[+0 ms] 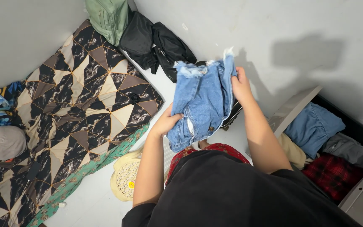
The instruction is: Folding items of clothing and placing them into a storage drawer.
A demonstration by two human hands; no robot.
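I hold a pair of light blue denim shorts with frayed hems up in front of me, above the floor. My left hand grips the lower left part near the waistband and its button. My right hand grips the upper right edge by a frayed leg hem. The shorts are partly folded over between the two hands. My black shirt and a red patterned garment fill the bottom of the view.
A mattress with a black and beige geometric sheet lies at left. A green bag and black bags lean on the wall. An open drawer at right holds folded clothes. A cream perforated basket lies on the floor.
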